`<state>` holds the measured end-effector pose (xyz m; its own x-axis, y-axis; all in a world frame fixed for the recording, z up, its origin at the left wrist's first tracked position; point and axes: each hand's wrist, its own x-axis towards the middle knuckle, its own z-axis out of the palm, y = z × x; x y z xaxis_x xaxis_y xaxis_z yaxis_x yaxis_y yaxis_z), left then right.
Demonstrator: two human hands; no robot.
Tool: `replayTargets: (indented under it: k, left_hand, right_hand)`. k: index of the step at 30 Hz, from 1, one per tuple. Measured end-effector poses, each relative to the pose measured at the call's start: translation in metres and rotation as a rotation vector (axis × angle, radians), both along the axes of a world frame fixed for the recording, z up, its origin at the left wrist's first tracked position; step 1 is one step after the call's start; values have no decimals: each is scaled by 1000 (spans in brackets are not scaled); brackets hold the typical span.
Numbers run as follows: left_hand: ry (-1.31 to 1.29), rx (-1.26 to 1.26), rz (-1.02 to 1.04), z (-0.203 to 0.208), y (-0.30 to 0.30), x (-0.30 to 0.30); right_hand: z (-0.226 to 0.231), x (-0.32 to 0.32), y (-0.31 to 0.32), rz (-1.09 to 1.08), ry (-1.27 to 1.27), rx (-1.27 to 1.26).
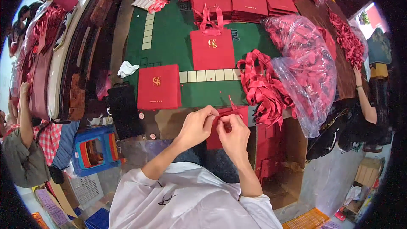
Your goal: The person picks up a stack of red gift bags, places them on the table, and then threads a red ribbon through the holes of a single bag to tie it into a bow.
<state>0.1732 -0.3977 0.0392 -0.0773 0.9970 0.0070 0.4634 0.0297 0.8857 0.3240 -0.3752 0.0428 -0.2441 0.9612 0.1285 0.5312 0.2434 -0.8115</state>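
At the table's near edge my left hand point(197, 124) and my right hand point(234, 135) are closed, fingertips pinched close together on a bit of red ribbon point(216, 121). Behind and below them is a red paper bag point(215, 141), mostly hidden by my hands. A ribbon end sticks up just beyond my right hand. To the left of my hands a flat red bag point(159, 87) lies on the green tabletop point(169, 29). Farther back is another red bag point(213, 51) with ribbon handles. A loose heap of red ribbons point(265, 89) lies to the right.
Stacked red bags point(249, 1) fill the far side. A clear plastic sack of ribbons point(303, 55) bulges at the right, hanging over the edge. Under the table stands an open carton point(282, 186). Blue stools point(93, 150) stand at left. Other people's arms point(365, 101) show at both sides.
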Motion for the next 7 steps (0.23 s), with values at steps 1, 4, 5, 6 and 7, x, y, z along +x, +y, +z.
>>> replayTargets:
  k: [1, 4, 5, 6, 7]
  left_hand:
    - [-1, 3, -1, 0, 0, 2]
    - [22, 22, 14, -1, -1, 6]
    - [29, 24, 26, -2, -2, 7]
    - [36, 27, 38, -2, -3, 9]
    - [41, 25, 35, 0, -4, 10]
  right_hand:
    - [0, 0, 0, -7, 4, -18]
    - [3, 0, 0, -32, 23, -84]
    - [4, 0, 0, -35, 22, -81]
    - [4, 0, 0, -36, 12, -86]
    - [4, -1, -1, -37, 3, -91]
